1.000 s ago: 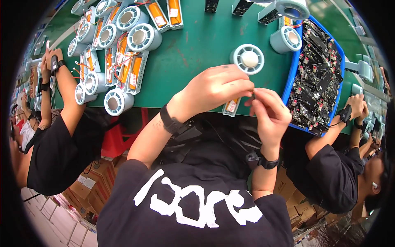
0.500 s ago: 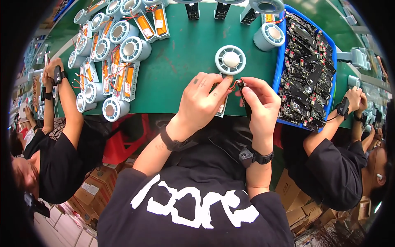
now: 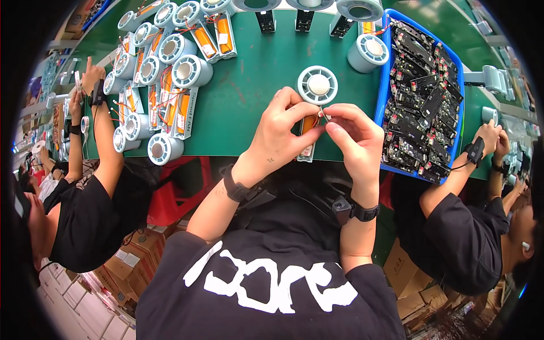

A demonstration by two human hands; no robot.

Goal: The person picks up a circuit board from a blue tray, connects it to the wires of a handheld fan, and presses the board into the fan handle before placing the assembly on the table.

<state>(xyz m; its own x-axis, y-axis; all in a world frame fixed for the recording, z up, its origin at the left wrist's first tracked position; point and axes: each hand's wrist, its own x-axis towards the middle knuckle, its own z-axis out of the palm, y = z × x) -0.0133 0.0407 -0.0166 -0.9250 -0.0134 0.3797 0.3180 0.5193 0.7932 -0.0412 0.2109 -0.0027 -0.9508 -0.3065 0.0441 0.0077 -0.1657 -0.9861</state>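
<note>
A light-blue handheld fan point(image 3: 317, 84) lies before me with its round head away from me. Its open handle point(image 3: 306, 152) points toward me, and an orange battery point(image 3: 309, 123) shows inside. Over that handle, my left hand point(image 3: 281, 126) curls its index finger and thumb round the battery's red wires; what the fingertips grip is mostly hidden. Close against it, my right hand point(image 3: 358, 135) pinches a small dark circuit board point(image 3: 324, 116), seen nearly edge-on. A small pale plug sits between the fingertips.
On the right stands a blue tray point(image 3: 381, 107) filled with black circuit boards point(image 3: 422, 96). Several fans with batteries point(image 3: 184, 71) crowd the left of the green table point(image 3: 255, 68). More fan heads point(image 3: 362, 8) line the far side. Co-workers' arms point(image 3: 107, 141) flank me.
The circuit board in my right hand has turned from hanging down to nearly edge-on. My left thumb has shifted lower, uncovering the battery. The view has shifted slightly.
</note>
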